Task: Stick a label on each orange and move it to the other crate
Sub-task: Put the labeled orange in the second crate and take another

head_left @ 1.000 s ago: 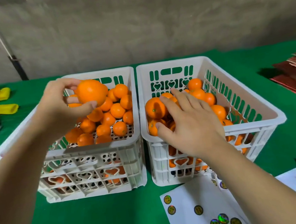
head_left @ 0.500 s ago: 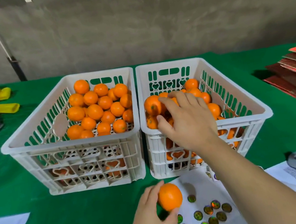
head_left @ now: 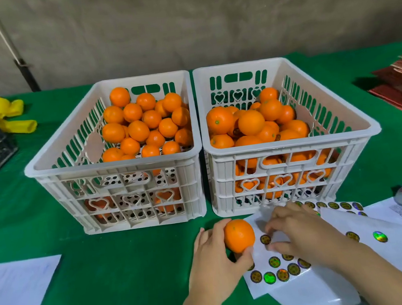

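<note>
While the left hand [head_left: 217, 259] grips an orange [head_left: 239, 235] at the lower middle of the frame, fingers curled behind it and thumb under it, the fruit sits just above the green cloth [head_left: 115, 282], at the left edge of a sticker sheet [head_left: 286, 278]. Right beside it, the right hand [head_left: 303, 236] reaches over the sheet with thumb and forefinger curled toward each other near a round label [head_left: 265, 239]; whether they actually pinch a label I cannot tell. More round labels lie in rows along the sheet's lower edge. Above the hands two white crates stand side by side, touching or nearly so. One crate [head_left: 118, 164], at centre left, holds a layer of oranges toward its far side. Its neighbour [head_left: 289, 141], at centre right, is piled higher with fruit. White paper [head_left: 15, 297] lies at lower left, a yellow object [head_left: 3, 111] at upper left.
</note>
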